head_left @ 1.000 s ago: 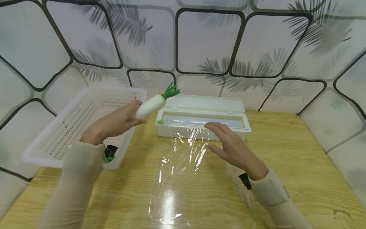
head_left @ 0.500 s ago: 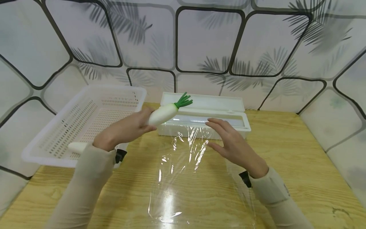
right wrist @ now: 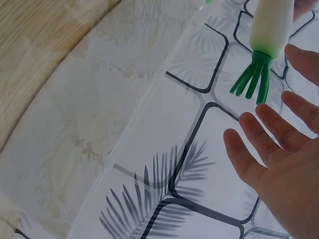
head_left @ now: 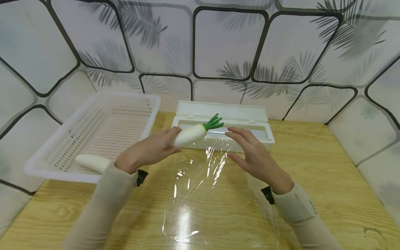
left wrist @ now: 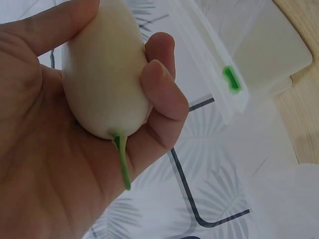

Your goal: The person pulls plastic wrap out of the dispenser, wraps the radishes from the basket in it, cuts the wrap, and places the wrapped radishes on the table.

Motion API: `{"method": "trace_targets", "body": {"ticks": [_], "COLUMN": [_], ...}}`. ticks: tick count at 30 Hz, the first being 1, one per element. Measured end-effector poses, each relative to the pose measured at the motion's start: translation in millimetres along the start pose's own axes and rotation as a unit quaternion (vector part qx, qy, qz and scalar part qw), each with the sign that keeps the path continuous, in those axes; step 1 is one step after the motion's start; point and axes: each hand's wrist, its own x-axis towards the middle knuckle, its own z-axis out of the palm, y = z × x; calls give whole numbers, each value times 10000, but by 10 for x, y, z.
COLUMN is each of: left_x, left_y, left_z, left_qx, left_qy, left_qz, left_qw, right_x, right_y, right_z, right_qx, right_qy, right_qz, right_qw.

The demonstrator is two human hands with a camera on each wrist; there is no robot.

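Observation:
A white radish (head_left: 190, 135) with green leaf stubs is gripped in my left hand (head_left: 150, 148), above the front of the cling film box (head_left: 223, 144). In the left wrist view, fingers and thumb curl round the radish (left wrist: 107, 74), its thin green root tip pointing at the palm. My right hand (head_left: 257, 159) hovers by the box's right front with fingers spread and nothing in them. The right wrist view has the leaf end of the radish (right wrist: 271, 30) close to those fingertips. From the box, a clear sheet of cling film (head_left: 200, 187) stretches forward over the table.
On the left stands a white perforated basket (head_left: 68, 135) with a second white radish (head_left: 92, 162) inside, partly hidden by my left sleeve. The box's lid (head_left: 222, 110) is raised at the back. A patterned cloth wall (head_left: 231, 45) rises behind the wooden table (head_left: 325, 166).
My left hand has carried the radish right and down, from the basket's edge to the front of the box. The second radish has come into sight. My right hand stays nearly still.

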Motion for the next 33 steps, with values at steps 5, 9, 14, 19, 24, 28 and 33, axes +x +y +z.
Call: {"method": "trace_targets", "body": {"ticks": [5, 9, 14, 19, 24, 28, 33], "left_x": [27, 37, 36, 55, 88, 103, 113], "left_y": [4, 10, 64, 102, 110, 116, 133], "left_z": [106, 172, 223, 311, 404, 441, 449], "left_qx": [225, 350, 299, 169, 245, 442, 492], "left_qy": [29, 43, -2, -170, -294, -249, -155], "left_qz": [240, 321, 303, 377, 723, 947, 1001], "left_qw": [9995, 9989, 9991, 9990, 9967, 9942, 9936], "right_x": [2, 1, -9, -24, -36, -55, -99], "right_y": [3, 3, 8, 32, 62, 79, 94], "right_z": [4, 3, -2, 6, 19, 25, 21], "right_qx": [29, 38, -8, -171, -322, -456, -586], "right_qy": [54, 89, 160, 199, 116, 1, -162], "right_qz": [-12, -29, -14, -65, -133, -137, -187], "right_qw": [10000, 9999, 9999, 9996, 9993, 9989, 9980]}}
